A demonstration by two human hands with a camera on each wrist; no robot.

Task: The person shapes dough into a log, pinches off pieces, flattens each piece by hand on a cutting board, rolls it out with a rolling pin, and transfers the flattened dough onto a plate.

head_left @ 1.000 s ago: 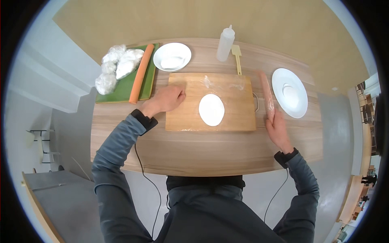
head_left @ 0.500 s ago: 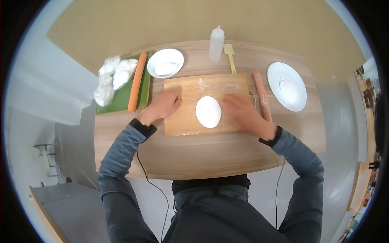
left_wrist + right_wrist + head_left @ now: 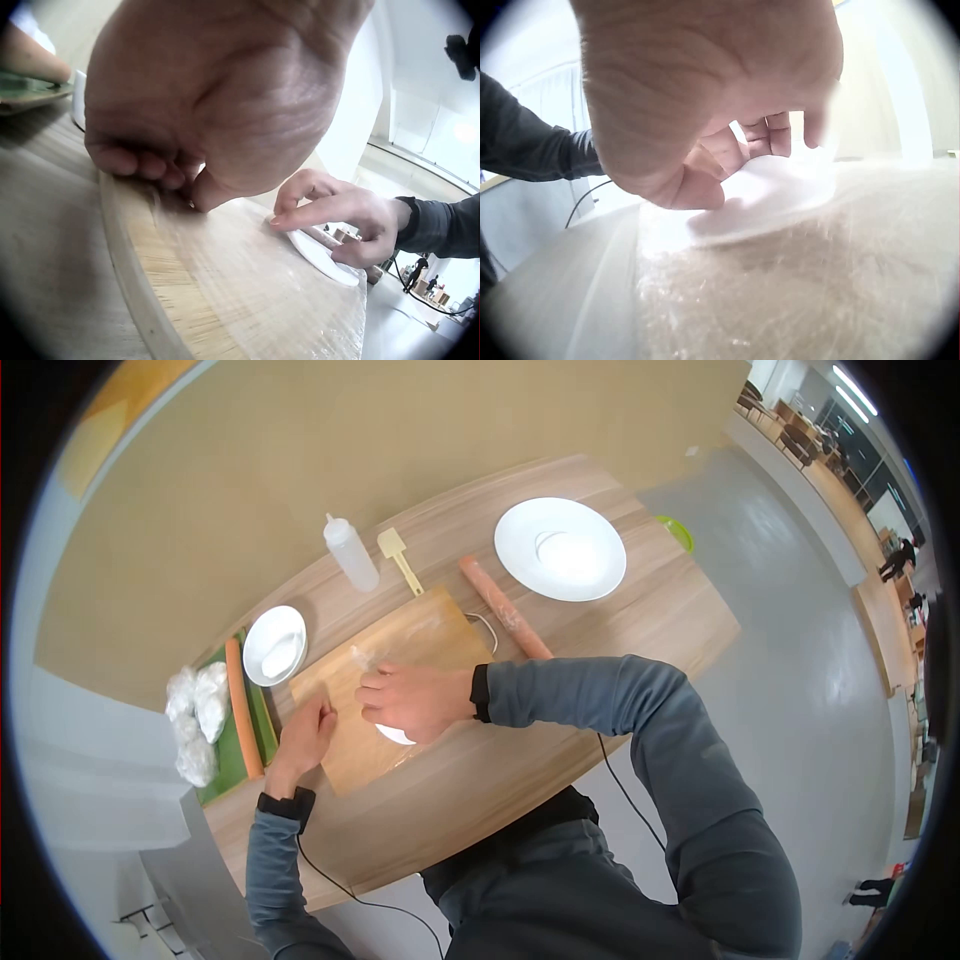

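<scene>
A flat white dough disc lies on the film-covered wooden board, mostly hidden from above by my right hand. In the right wrist view, the thumb bends at the near side of the disc, and the other fingers curl down at its far side. The left wrist view shows the right hand's fingertips at the disc's rim. My left hand rests on the left edge of the board with its fingers curled in. At its thumb tip lies the clear film over the board.
A pink rolling pin and a large white plate stand to the right. Behind the board are a yellow spatula and a squeeze bottle. Leftward are a white bowl, an orange rolling pin and wrapped white bundles.
My right hand has left the pink rolling pin and moved left onto the dough disc. The left hand stays at the board's left edge. The head view has turned toward the right.
</scene>
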